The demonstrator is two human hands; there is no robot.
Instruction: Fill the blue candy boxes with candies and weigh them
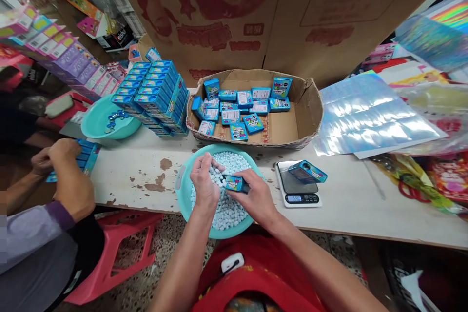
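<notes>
My right hand (257, 196) grips a small blue candy box (233, 183) over a turquoise basin (183, 204). Cupped beside the box's left end, my left hand (204, 178) holds several pale blue candies (216, 175). The same kind of candies (228, 217) fill the basin below both hands. To the right, a digital scale (302, 200) bears an open-looking blue box (310, 171) lying tilted across its plate. Beyond the basin, a cut-down cardboard carton (300, 126) contains several blue candy boxes (252, 123).
Stacked blue boxes (157, 92) stand left of the carton, near a second turquoise basin (93, 124) with shiny blue pieces. At far left, a co-worker's hands (64, 156) handle a blue pack. Holographic sheets (376, 112) lie at right, with red-handled scissors (413, 192) nearby.
</notes>
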